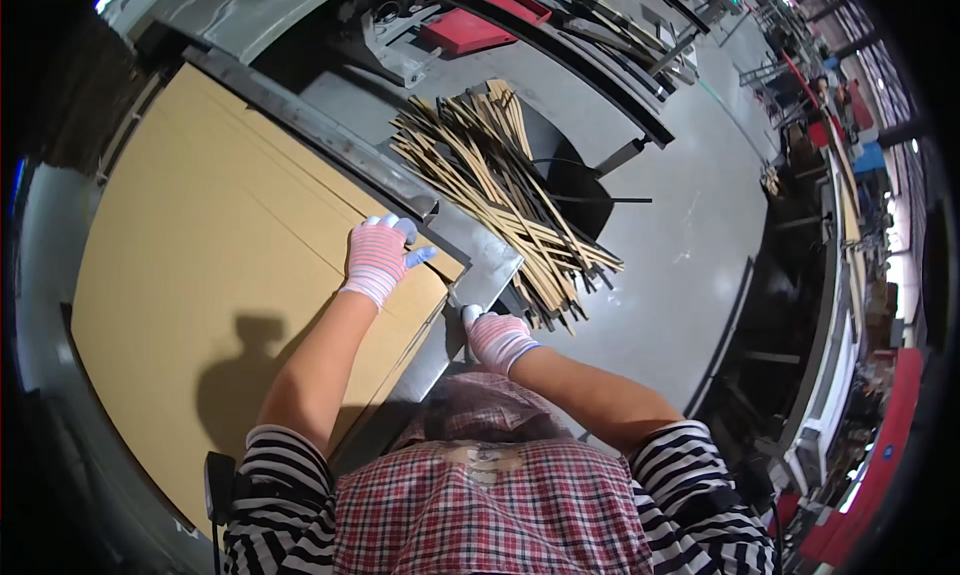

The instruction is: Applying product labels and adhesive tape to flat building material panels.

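A large tan board or stack of sheets (190, 245) covers the machine table, with thin cut lines running along its far right part. My left hand (376, 263), in a pink-and-white striped glove with grey-blue fingertips, lies on the board near its right corner, thumb and fingers apart. At the metal corner of the table (488, 265), just beyond the board's end, is my right hand (498, 341) in a matching glove. Its fingers are curled closed by the table edge; whatever they hold is hidden or too small to name.
Many narrow tan and dark strips (480, 165) lie in a loose heap on the floor past the table corner. A red tray (487, 21) and a long dark metal bar (560, 60) stand farther back. Along the right side runs another workbench (825, 375).
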